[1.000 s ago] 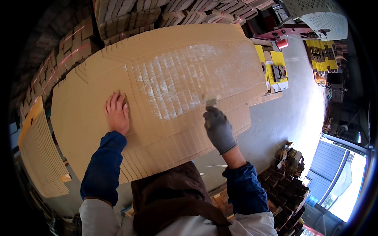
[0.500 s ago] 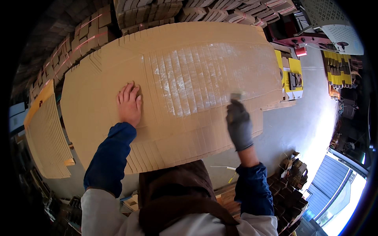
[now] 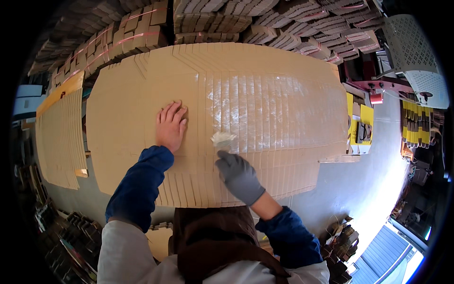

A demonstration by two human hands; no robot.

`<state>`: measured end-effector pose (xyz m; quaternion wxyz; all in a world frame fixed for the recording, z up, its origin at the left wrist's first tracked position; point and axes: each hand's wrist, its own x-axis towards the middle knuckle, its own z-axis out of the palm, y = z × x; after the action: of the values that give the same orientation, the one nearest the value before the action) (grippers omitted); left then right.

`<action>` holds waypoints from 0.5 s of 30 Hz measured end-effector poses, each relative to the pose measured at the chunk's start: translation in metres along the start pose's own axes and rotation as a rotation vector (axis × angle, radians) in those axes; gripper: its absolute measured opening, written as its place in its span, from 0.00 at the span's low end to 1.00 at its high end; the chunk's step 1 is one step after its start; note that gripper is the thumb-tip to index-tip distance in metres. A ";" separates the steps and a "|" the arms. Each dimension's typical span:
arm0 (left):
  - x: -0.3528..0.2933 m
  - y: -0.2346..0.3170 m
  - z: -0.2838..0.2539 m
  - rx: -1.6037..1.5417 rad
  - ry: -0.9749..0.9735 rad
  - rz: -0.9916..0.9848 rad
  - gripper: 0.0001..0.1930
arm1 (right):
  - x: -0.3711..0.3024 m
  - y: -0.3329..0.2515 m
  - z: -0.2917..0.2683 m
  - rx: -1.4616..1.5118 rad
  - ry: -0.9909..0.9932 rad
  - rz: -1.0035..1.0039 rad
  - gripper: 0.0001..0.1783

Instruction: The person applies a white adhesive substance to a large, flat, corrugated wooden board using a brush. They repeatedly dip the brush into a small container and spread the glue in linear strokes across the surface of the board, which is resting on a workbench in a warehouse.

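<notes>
A large brown cardboard sheet (image 3: 142,90) with rows of creases lies flat in front of me. Its right half carries a glossy whitish wet-looking coat (image 3: 265,104). My left hand (image 3: 171,127), bare, rests flat on the uncoated left part with its fingers stretched out. In a grey glove, my right hand (image 3: 240,177) is closed round a flat brush (image 3: 224,139). The pale bristles meet the cardboard at the lower left border of the coat. The brush's handle is mostly hidden by the glove.
Bundled cardboard stacks (image 3: 213,21) line the far side. A ridged cardboard stack (image 3: 61,137) stands at the left. Yellow and white boxes (image 3: 362,125) sit beyond the sheet's right end, below a red machine frame (image 3: 378,85). Dark scraps (image 3: 340,241) are piled at lower right.
My right hand has swept the brush leftward and nearer to me across the sheet. The left hand stays flat on the cardboard; the whole view has shifted slightly.
</notes>
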<state>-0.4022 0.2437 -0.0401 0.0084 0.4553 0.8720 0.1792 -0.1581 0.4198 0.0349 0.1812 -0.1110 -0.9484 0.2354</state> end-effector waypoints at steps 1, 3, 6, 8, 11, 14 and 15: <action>-0.004 -0.003 -0.003 0.003 -0.006 -0.001 0.19 | 0.007 0.005 0.008 -0.027 0.005 -0.029 0.12; -0.002 0.000 -0.013 -0.009 -0.015 -0.005 0.18 | 0.022 0.034 0.007 -0.130 -0.096 0.133 0.10; -0.005 -0.004 -0.011 0.001 -0.014 -0.010 0.18 | 0.046 -0.006 0.007 -0.094 0.061 -0.037 0.09; -0.004 -0.001 -0.008 -0.011 -0.013 -0.005 0.19 | 0.044 -0.032 0.018 -0.079 -0.184 -0.006 0.09; -0.007 -0.004 -0.012 -0.018 -0.017 -0.017 0.19 | 0.066 0.008 0.015 -0.111 0.010 0.302 0.08; -0.002 0.006 -0.007 -0.039 -0.003 -0.011 0.19 | 0.063 -0.033 0.024 -0.044 0.073 0.182 0.11; -0.008 0.000 -0.009 -0.030 -0.012 -0.020 0.19 | 0.073 -0.064 0.030 -0.062 0.003 0.089 0.10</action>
<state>-0.3988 0.2350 -0.0329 0.0222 0.4474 0.8738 0.1895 -0.2442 0.3737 0.0625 0.1684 -0.1592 -0.9491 0.2134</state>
